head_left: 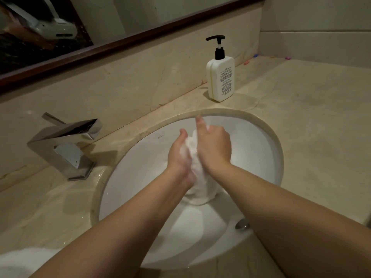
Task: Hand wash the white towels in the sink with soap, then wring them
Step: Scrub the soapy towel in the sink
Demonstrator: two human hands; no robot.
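Over the white oval sink (128, 197) a bunched white towel (198, 189) hangs between my two hands, with foam on it. My left hand (179, 157) holds the towel's left side, fingers curled into the cloth. My right hand (213, 146) grips the right side from above, index finger sticking up. The towel's lower end droops toward the basin. A white soap bottle (220, 79) with a black pump stands on the counter behind the sink.
A chrome square faucet (66, 143) stands left of the sink. The drain plug (242, 224) shows beside my right forearm. Another white towel (22, 261) lies at the bottom left on the beige marble counter (311, 127). A mirror hangs on the back wall.
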